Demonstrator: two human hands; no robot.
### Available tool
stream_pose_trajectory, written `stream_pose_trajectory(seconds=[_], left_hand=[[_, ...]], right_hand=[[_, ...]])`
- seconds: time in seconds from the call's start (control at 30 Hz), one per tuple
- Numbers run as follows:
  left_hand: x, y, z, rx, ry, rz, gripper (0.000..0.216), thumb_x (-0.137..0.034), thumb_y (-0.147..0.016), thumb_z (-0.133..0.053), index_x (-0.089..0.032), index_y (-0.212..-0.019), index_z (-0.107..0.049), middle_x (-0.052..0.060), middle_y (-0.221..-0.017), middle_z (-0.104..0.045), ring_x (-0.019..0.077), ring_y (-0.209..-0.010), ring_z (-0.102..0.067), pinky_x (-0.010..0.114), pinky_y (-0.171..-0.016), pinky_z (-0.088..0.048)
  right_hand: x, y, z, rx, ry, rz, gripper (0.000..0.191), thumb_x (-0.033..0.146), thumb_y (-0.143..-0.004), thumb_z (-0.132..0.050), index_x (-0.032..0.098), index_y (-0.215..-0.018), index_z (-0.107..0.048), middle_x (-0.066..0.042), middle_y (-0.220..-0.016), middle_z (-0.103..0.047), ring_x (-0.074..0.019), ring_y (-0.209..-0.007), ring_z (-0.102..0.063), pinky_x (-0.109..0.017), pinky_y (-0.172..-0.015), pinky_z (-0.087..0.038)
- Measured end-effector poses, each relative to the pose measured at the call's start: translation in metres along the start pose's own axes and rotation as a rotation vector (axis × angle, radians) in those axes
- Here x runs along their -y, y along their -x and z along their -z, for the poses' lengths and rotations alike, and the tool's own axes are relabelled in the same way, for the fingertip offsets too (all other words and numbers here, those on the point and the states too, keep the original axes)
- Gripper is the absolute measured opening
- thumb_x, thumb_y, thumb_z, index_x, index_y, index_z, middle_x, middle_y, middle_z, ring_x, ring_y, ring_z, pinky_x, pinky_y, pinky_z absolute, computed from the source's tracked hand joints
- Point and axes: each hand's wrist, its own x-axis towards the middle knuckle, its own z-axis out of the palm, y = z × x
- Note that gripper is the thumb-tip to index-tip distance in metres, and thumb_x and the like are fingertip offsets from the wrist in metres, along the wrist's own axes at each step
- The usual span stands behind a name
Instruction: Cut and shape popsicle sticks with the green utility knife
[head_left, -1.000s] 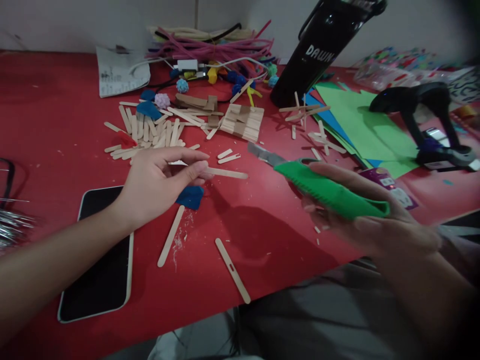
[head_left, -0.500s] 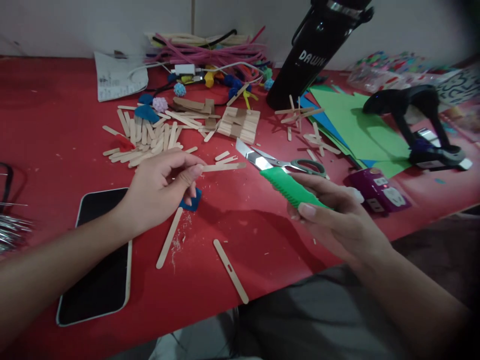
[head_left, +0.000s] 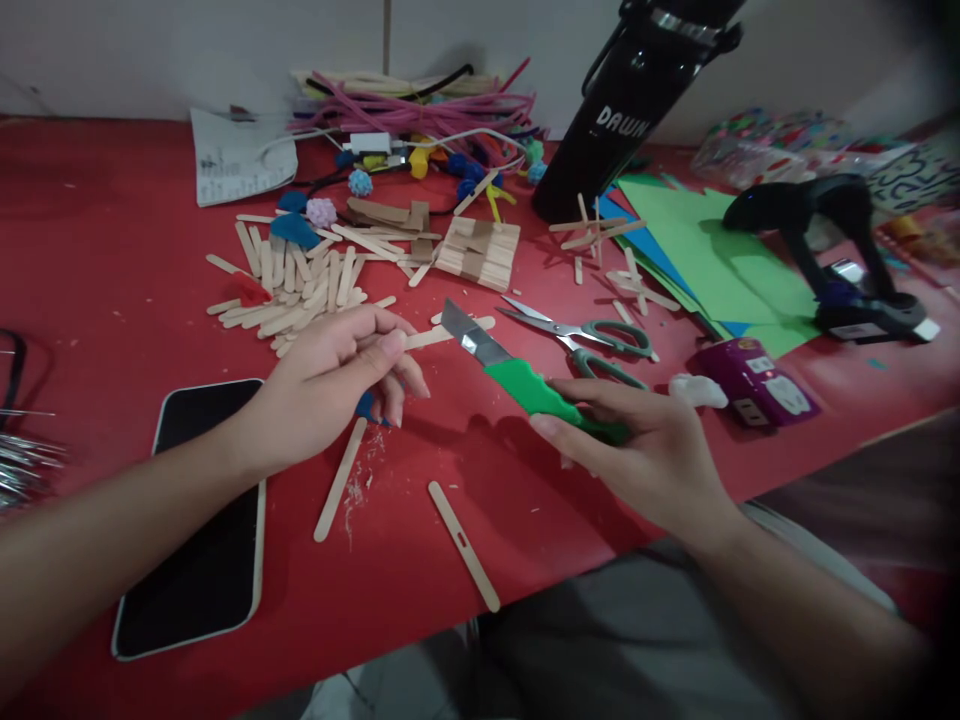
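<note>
My left hand (head_left: 330, 385) pinches one end of a wooden craft stick (head_left: 450, 333) and holds it level above the red table (head_left: 112, 260). My right hand (head_left: 637, 450) grips a green-handled utility knife (head_left: 525, 380) with its blade out. The blade tip sits right by the free end of the stick. A blue scrap (head_left: 366, 405) lies partly hidden under my left fingers. Two loose sticks (head_left: 339, 480) (head_left: 463, 545) rest on the table below my hands.
A phone (head_left: 195, 530) lies face up at the lower left. Scissors (head_left: 592, 340), a purple item (head_left: 754, 380), a black glue gun (head_left: 825, 250), green and blue paper (head_left: 720, 260), a black bottle (head_left: 622, 110), a stick pile (head_left: 300, 280) and pipe cleaners (head_left: 427, 105) fill the rest.
My right hand has brought the knife down and to the left, so the blade is now at the stick's free end. My left hand has kept the stick in nearly the same place.
</note>
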Motion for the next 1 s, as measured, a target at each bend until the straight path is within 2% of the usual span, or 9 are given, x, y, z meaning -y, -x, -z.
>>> stream_pose_trajectory(seconds=[0.1, 0.2, 0.27, 0.37, 0.5, 0.63, 0.73, 1.0], left_hand=[[0.000, 0.000, 0.000, 0.042, 0.034, 0.052, 0.016, -0.032, -0.100, -0.050, -0.020, -0.090, -0.052, 0.003, -0.080, -0.076, 0.0099, -0.046, -0.062, 0.022, -0.046, -0.046], [0.000, -0.001, -0.001, 0.110, 0.004, 0.103, 0.020, -0.034, -0.102, -0.047, -0.020, -0.087, -0.050, 0.006, -0.085, -0.078, 0.0086, -0.043, -0.059, 0.023, -0.046, -0.046], [-0.001, -0.001, -0.001, 0.125, -0.031, 0.117, 0.023, -0.035, -0.102, -0.047, -0.019, -0.085, -0.051, 0.008, -0.088, -0.079, 0.0075, -0.042, -0.056, 0.023, -0.046, -0.043], [-0.001, 0.000, -0.002, 0.116, -0.071, 0.084, 0.027, -0.039, -0.101, -0.048, -0.018, -0.084, -0.054, 0.007, -0.086, -0.079, 0.0068, -0.043, -0.053, 0.022, -0.046, -0.041], [-0.003, 0.001, -0.003, 0.120, -0.120, 0.078, 0.029, -0.037, -0.103, -0.043, -0.018, -0.085, -0.057, 0.008, -0.086, -0.079, 0.0062, -0.042, -0.049, 0.022, -0.046, -0.041], [-0.004, 0.002, -0.004, 0.104, -0.131, 0.092, 0.029, -0.032, -0.105, -0.039, -0.019, -0.083, -0.053, 0.006, -0.076, -0.077, 0.0053, -0.039, -0.047, 0.021, -0.042, -0.037], [-0.001, 0.003, -0.005, 0.103, -0.115, 0.089, 0.029, -0.034, -0.106, -0.038, -0.020, -0.083, -0.050, 0.003, -0.071, -0.076, 0.0058, -0.038, -0.050, 0.022, -0.041, -0.036], [0.001, 0.006, -0.006, 0.061, -0.136, 0.039, 0.032, -0.042, -0.105, -0.040, -0.022, -0.083, -0.048, 0.002, -0.076, -0.077, 0.0091, -0.042, -0.054, 0.026, -0.046, -0.042]], right_hand=[[-0.002, -0.001, 0.001, 0.103, 0.057, 0.007, 0.026, 0.045, -0.084, -0.072, 0.020, -0.088, -0.075, 0.000, -0.068, -0.067, -0.0126, -0.056, -0.058, -0.026, -0.050, -0.046], [0.000, -0.001, 0.002, 0.205, 0.149, 0.056, 0.031, 0.044, -0.092, -0.063, 0.019, -0.074, -0.064, 0.002, -0.063, -0.055, -0.0094, -0.056, -0.047, -0.024, -0.048, -0.037], [0.002, -0.001, 0.002, 0.211, 0.200, 0.091, 0.035, 0.049, -0.089, -0.068, 0.019, -0.073, -0.059, 0.004, -0.062, -0.049, -0.0085, -0.055, -0.042, -0.024, -0.047, -0.033], [0.004, 0.000, 0.000, 0.202, 0.230, 0.168, 0.035, 0.049, -0.086, -0.073, 0.020, -0.076, -0.056, 0.005, -0.064, -0.049, -0.0080, -0.056, -0.044, -0.023, -0.049, -0.034], [0.007, 0.000, -0.003, 0.174, 0.242, 0.275, 0.028, 0.038, -0.097, -0.060, 0.020, -0.078, -0.051, 0.006, -0.063, -0.042, -0.0069, -0.053, -0.041, -0.022, -0.049, -0.034], [0.009, 0.003, -0.005, 0.136, 0.273, 0.375, 0.015, 0.031, -0.099, -0.057, 0.019, -0.090, -0.054, 0.005, -0.068, -0.048, -0.0073, -0.056, -0.046, -0.021, -0.053, -0.040], [0.008, 0.009, -0.009, 0.171, 0.314, 0.423, 0.014, 0.032, -0.099, -0.056, 0.019, -0.093, -0.054, 0.005, -0.066, -0.050, -0.0078, -0.052, -0.048, -0.021, -0.050, -0.040], [0.007, 0.017, -0.016, 0.146, 0.411, 0.393, 0.020, 0.038, -0.099, -0.054, 0.018, -0.097, -0.058, 0.000, -0.067, -0.062, -0.0130, -0.052, -0.057, -0.026, -0.047, -0.037]])
